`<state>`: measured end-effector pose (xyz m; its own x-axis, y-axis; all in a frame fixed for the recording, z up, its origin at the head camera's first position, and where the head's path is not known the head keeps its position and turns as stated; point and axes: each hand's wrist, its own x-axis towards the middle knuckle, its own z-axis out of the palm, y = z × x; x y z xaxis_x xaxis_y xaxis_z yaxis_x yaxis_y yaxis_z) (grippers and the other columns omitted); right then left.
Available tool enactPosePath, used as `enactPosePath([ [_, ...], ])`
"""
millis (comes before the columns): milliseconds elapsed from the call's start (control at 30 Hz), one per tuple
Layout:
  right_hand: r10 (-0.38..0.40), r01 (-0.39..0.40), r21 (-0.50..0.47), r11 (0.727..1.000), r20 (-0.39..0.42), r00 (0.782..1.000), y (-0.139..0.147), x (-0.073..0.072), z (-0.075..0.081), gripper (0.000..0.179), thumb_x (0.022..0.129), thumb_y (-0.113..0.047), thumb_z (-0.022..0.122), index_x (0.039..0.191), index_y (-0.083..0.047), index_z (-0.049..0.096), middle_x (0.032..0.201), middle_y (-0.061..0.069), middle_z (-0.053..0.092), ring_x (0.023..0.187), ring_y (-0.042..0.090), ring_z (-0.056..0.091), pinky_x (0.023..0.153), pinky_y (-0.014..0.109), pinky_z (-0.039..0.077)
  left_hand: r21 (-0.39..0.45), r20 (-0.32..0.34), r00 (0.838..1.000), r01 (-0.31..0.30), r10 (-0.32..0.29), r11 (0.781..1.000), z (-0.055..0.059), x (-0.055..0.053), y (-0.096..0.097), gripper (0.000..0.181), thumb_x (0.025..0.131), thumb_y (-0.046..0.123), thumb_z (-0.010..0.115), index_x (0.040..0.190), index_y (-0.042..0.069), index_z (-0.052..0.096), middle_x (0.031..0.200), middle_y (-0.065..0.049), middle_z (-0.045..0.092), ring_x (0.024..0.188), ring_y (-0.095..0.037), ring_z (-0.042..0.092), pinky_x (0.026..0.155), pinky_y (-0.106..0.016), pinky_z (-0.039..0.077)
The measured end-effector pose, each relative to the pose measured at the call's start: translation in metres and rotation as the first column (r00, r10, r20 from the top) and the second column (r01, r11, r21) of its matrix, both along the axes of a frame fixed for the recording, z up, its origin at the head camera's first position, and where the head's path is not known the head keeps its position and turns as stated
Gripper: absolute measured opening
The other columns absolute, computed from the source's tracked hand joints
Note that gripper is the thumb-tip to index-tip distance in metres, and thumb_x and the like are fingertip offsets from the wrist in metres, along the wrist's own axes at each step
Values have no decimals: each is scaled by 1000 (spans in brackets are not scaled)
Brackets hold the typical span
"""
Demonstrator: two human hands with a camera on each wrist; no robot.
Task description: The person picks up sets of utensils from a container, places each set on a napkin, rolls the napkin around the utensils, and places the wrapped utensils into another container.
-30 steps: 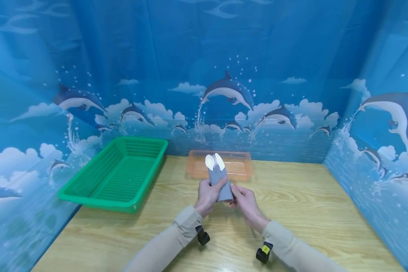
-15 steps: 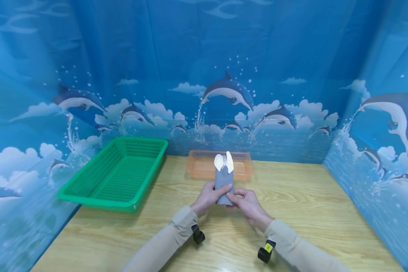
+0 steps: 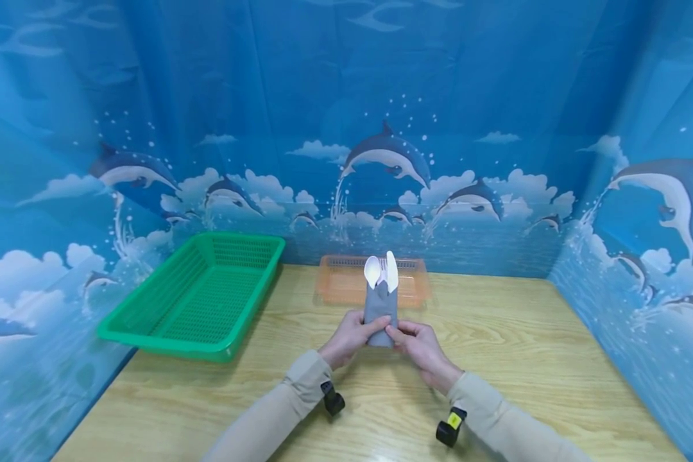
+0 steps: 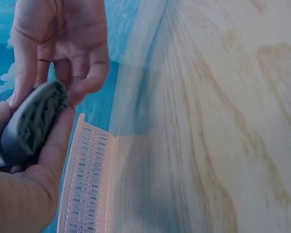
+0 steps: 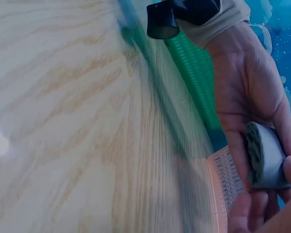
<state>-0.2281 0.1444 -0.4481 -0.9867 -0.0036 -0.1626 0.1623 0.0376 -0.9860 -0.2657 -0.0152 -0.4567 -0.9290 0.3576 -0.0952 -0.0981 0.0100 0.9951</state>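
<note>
A folded grey napkin (image 3: 381, 303) stands nearly upright above the table in the head view, wrapped round cutlery. From its top stick out a white spoon (image 3: 372, 271), a fork (image 3: 383, 269) and a knife (image 3: 391, 272). My left hand (image 3: 349, 337) grips the napkin's lower left side, thumb across its front. On the lower right, my right hand (image 3: 421, 350) pinches its edge with thumb and fingers. Both wrist views show the layered bottom end of the napkin (image 4: 31, 124) between the two hands; the cutlery is hidden there.
A large green basket (image 3: 225, 346) stands at the left of the wooden table (image 3: 525, 359). Behind the hands, a smaller orange basket (image 3: 412, 289) sits near the back edge. A dolphin-print curtain (image 3: 300, 77) encloses the back and sides.
The wrapped cutlery has turned from leaning left to nearly upright and shifted slightly right. My right hand has moved from the bottom corner up onto the napkin's right edge.
</note>
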Motion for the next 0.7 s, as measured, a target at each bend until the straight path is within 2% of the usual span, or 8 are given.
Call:
enactPosePath([
  [67,-15,15,25,1000,1,1000,0,0,0,31,93,-17,68,118,1,68,100,5,72,84,11,64,87,41,54,-2,-11,1000,-4,4,1000,0,0,-1,45,92,38,67,120,3,67,110,-12,73,99,-21,70,84,-33,57],
  [167,-30,30,31,999,-1,1000,1,-1,-1,29,92,-15,69,115,2,69,96,4,71,79,10,63,83,38,55,-14,-25,999,-26,25,1000,0,1,-2,44,92,39,68,117,3,68,106,-12,74,93,-20,72,79,-33,58],
  [300,-60,60,-1,998,-1,998,0,-3,0,27,92,-12,68,114,4,68,95,6,70,75,10,65,74,28,57,-47,-61,994,-93,90,995,0,3,-3,44,91,41,68,111,2,70,99,-12,75,85,-18,72,74,-32,59],
  [433,-93,93,-41,995,6,996,-4,-6,4,29,95,-17,66,117,2,67,98,4,69,80,9,64,69,24,56,-48,-101,985,-143,138,988,0,4,-1,43,91,42,68,107,2,71,97,-13,75,83,-18,72,73,-33,59],
  [533,-113,112,-70,991,-3,994,-7,-9,10,32,96,-23,64,119,0,66,101,1,68,85,8,62,68,23,54,-24,-121,981,-159,155,987,1,5,2,44,90,43,69,107,2,72,96,-13,75,82,-19,72,72,-33,59],
  [700,-157,153,-118,981,-20,987,-9,-14,16,35,96,-25,65,120,0,66,100,0,67,88,9,63,76,27,55,5,-144,977,-157,156,988,3,8,7,44,89,43,71,105,2,72,94,-13,75,79,-19,72,69,-32,59],
])
